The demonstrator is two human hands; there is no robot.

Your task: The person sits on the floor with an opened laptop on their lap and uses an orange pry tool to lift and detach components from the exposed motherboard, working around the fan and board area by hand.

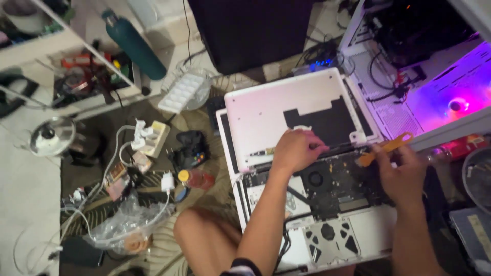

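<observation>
A white laptop lies opened up on the floor, its inner board (337, 184) and fan exposed and a white panel (276, 107) tilted up behind. My left hand (295, 150) rests at the hinge edge, fingers pressed against the panel's lower rim. My right hand (401, 171) grips an orange plastic pry tool (386, 148) whose tip touches the board's right side near the hinge. The lower white case (378, 225) shows cutouts around the trackpad area.
An open desktop computer case (434, 71) glows purple at the right. A dark monitor (250, 30), teal bottle (135, 43), ice tray (181, 92), power strip (151, 138), game controller (190, 148), cables and a plastic bag (123, 225) crowd the left. My knee (202, 232) is below.
</observation>
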